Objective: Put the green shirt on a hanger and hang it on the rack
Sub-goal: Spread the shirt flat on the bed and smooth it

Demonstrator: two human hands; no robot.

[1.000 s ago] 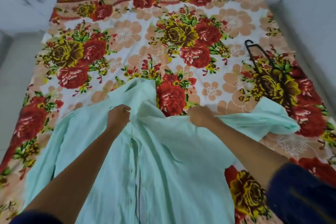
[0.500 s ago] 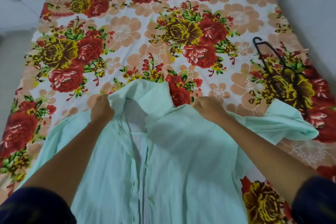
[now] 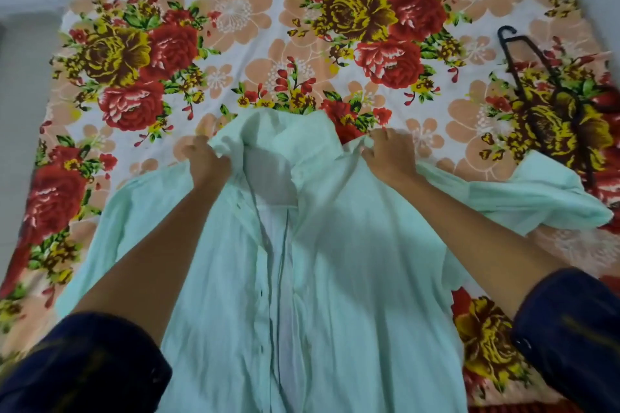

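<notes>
Green shirt (image 3: 335, 261) flat on bedsheet (image 3: 255, 54) — left hand (image 3: 208, 163), right hand (image 3: 391, 157) each clutch a shoulder (collar between); hanger (image 3: 533, 74) far right.

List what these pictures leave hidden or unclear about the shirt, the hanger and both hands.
- Green shirt, head view: hem cut off by the bottom edge.
- Hanger, head view: its dark outline blends into the floral bedsheet, so its lower part is hard to trace.
- Left hand and right hand: fingertips buried in shirt fabric.
- Rack: not in view.
</notes>
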